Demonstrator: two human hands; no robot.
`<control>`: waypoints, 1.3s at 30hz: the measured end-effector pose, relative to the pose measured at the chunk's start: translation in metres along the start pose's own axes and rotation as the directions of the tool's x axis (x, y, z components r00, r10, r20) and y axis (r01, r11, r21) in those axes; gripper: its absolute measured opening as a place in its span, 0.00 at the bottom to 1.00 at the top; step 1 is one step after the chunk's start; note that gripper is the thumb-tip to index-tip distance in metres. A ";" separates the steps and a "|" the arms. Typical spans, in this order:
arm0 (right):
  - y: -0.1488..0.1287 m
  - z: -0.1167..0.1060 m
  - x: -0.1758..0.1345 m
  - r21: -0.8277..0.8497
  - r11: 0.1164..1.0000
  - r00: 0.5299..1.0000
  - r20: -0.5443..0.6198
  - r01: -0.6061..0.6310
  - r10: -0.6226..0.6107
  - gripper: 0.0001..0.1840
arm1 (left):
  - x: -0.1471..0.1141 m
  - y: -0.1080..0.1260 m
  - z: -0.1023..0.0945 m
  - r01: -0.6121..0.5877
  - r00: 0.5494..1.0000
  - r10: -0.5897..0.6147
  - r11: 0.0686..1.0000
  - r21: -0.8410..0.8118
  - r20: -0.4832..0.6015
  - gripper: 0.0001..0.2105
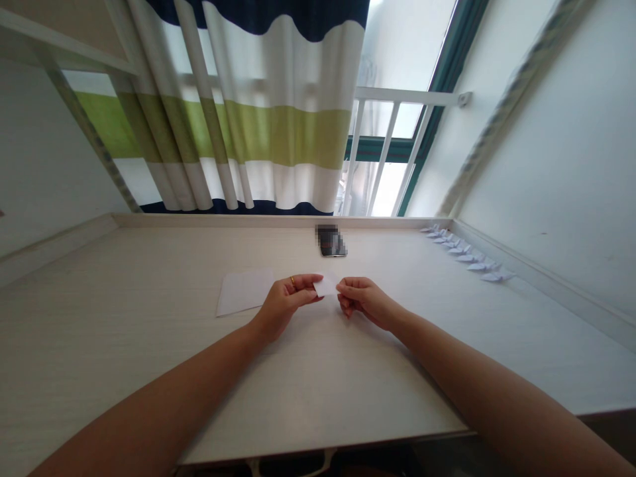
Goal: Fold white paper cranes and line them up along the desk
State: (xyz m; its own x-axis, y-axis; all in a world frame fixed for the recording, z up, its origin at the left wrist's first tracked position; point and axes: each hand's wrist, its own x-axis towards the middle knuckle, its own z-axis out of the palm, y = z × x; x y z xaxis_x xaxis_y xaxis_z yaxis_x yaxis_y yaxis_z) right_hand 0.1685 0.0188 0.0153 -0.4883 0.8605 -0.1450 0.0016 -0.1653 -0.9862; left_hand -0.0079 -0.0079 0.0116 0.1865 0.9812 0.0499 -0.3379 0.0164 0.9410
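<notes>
Between my hands, above the middle of the desk, is a small piece of white paper (pixel 325 286). My left hand (pixel 291 297), with a ring on one finger, pinches its left side between thumb and fingers. My right hand (pixel 362 299) grips its right edge with thumb and forefinger, the other fingers curled in. How the paper is folded is too small to make out. To the left, partly behind my left hand, white paper (pixel 241 292) lies flat on the desk.
The white desk (pixel 328 384) has a raised rim at its back. A dark, blurred-out object, perhaps a phone (pixel 331 240), lies beyond my hands. Several folded white paper figures (pixel 467 257) stand in a row by the right wall. Behind hang a striped curtain (pixel 288 132) and window bars (pixel 382 156).
</notes>
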 end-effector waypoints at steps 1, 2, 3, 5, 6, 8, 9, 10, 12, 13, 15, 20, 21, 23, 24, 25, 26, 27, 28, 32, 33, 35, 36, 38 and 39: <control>0.000 0.000 0.000 0.000 1.000 1.000 0.003 0.000 0.000 0.16 | 0.000 0.000 0.000 0.000 1.000 0.000 1.000 0.001 0.001 0.15; 0.000 0.000 0.000 -0.001 1.000 1.000 0.006 0.000 0.000 0.16 | 0.000 -0.001 0.000 0.001 1.000 -0.001 1.000 0.004 0.001 0.15; 0.000 0.000 0.000 -0.001 1.000 1.000 0.007 0.001 -0.001 0.16 | 0.000 -0.001 -0.001 0.003 1.000 -0.003 1.000 0.007 0.002 0.15; 0.001 -0.001 0.000 0.000 1.000 1.000 0.007 0.002 -0.002 0.16 | 0.001 -0.002 -0.001 0.002 1.000 -0.002 1.000 0.016 0.003 0.15; 0.001 -0.001 0.000 0.001 1.000 1.000 0.004 0.002 -0.002 0.15 | 0.001 -0.003 -0.001 -0.002 1.000 0.002 1.000 0.022 0.002 0.15; 0.001 -0.001 0.001 0.003 1.000 1.000 0.002 0.001 -0.001 0.15 | 0.002 -0.004 -0.001 -0.010 1.000 0.010 0.999 0.037 0.001 0.15; 0.000 -0.001 0.001 0.004 1.000 1.000 0.003 0.000 0.000 0.15 | 0.002 -0.004 -0.001 -0.014 1.000 0.014 0.999 0.047 0.001 0.15; 0.000 0.000 0.001 0.004 1.000 1.000 0.006 -0.001 0.001 0.15 | 0.002 -0.005 -0.001 -0.019 1.000 0.019 0.998 0.060 0.001 0.15; 0.000 0.001 0.000 0.005 1.000 1.000 0.015 -0.006 0.006 0.15 | 0.002 -0.005 -0.002 -0.031 1.000 0.031 0.995 0.097 0.003 0.15; 0.000 0.001 0.000 0.005 1.000 1.000 0.019 -0.008 0.007 0.15 | 0.002 -0.005 -0.002 -0.034 0.999 0.033 0.992 0.120 0.007 0.15; 0.000 0.003 -0.001 0.002 1.000 1.000 0.025 -0.011 0.011 0.15 | 0.002 -0.004 -0.002 -0.032 0.999 0.030 0.987 0.156 0.015 0.15; 0.000 0.008 -0.003 -0.023 1.000 1.000 0.026 -0.009 0.009 0.14 | 0.004 -0.006 -0.005 -0.028 1.000 0.026 0.985 0.169 0.013 0.15; 0.000 0.008 -0.003 -0.026 1.000 1.000 0.019 -0.004 0.004 0.14 | 0.005 -0.007 -0.005 -0.031 0.999 0.030 0.985 0.169 0.012 0.15; -0.001 0.009 -0.004 -0.022 1.000 1.000 -0.007 0.012 -0.012 0.12 | 0.005 -0.008 -0.006 -0.034 0.999 0.033 0.984 0.173 0.008 0.17; -0.001 0.009 -0.004 -0.014 1.000 0.999 -0.025 0.026 -0.026 0.11 | 0.005 -0.008 -0.006 -0.034 0.999 0.033 0.984 0.175 0.006 0.17; -0.002 0.010 -0.004 -0.002 0.999 0.998 -0.044 0.047 -0.047 0.11 | 0.005 -0.008 -0.006 -0.033 0.999 0.032 0.984 0.176 0.005 0.17; -0.002 0.010 -0.005 0.011 0.997 0.995 -0.059 0.078 -0.077 0.12 | 0.004 -0.007 -0.005 -0.032 0.999 0.032 0.984 0.174 0.004 0.18; -0.003 0.011 -0.005 0.021 0.993 0.992 -0.067 0.113 -0.111 0.13 | 0.004 -0.007 -0.005 -0.032 0.999 0.032 0.985 0.171 0.004 0.18; -0.004 0.011 -0.006 0.026 0.989 0.987 -0.068 0.147 -0.145 0.14 | 0.003 -0.006 -0.004 -0.033 0.999 0.032 0.985 0.168 0.004 0.18; -0.004 0.012 -0.006 -0.044 0.976 0.974 -0.069 0.212 -0.214 0.09 | 0.005 -0.006 -0.005 -0.032 0.999 0.035 0.977 0.213 -0.009 0.17; -0.004 0.011 -0.005 -0.083 0.975 0.974 -0.084 0.205 -0.211 0.08 | 0.006 -0.007 -0.006 -0.041 0.999 0.044 0.971 0.237 -0.007 0.16; -0.001 0.009 -0.002 -0.171 0.972 0.977 -0.109 0.161 -0.181 0.05 | 0.008 -0.009 -0.009 -0.073 0.997 0.072 0.945 0.319 0.014 0.13; 0.000 0.008 0.000 -0.222 0.967 0.982 -0.113 0.125 -0.153 0.04 | 0.009 -0.010 -0.011 -0.095 0.995 0.090 0.918 0.385 0.029 0.11; 0.002 0.005 0.002 -0.344 0.938 0.990 -0.107 0.051 -0.093 0.02 | 0.010 -0.011 -0.014 -0.117 0.993 0.102 0.815 0.567 0.059 0.08; 0.003 0.004 0.003 -0.417 0.908 0.992 -0.101 0.029 -0.079 0.02 | 0.010 -0.012 -0.015 -0.136 0.991 0.111 0.738 0.661 0.079 0.06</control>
State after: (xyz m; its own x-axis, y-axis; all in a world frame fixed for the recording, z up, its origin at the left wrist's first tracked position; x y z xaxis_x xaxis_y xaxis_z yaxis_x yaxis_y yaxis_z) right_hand 0.1631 0.0188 0.0121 -0.3961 0.9152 -0.0744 0.3512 0.0761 -0.9332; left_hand -0.0159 0.0043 -0.0041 0.2204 0.9585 0.1806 0.3349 -0.2483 0.9090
